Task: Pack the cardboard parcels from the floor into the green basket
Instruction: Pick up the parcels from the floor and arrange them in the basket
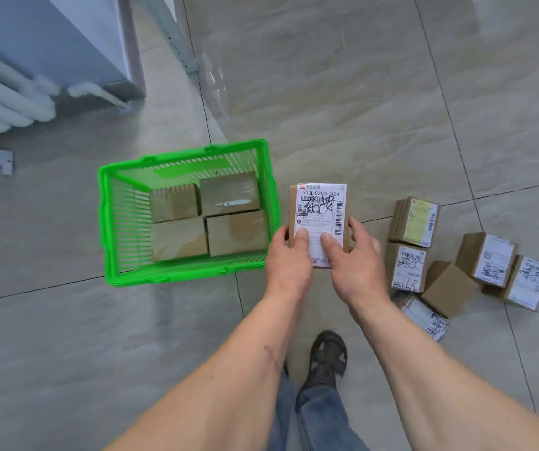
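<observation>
Left hand (pixel 289 255) and right hand (pixel 354 255) share a grip clamped on one labelled parcel (pixel 320 216), thumbs on its label. Green basket (pixel 108 222), holding four parcels, stands just left of the grip. Six loose parcels (pixel 413 222) lie on the floor right of it.

Bright, even indoor light. Soft glare streaks the glossy floor tiles (pixel 294 92) toward the top edge. Shadows are faint. Wide-angle distortion bends the tile lines; the radiator (pixel 1 102) is blurred.
</observation>
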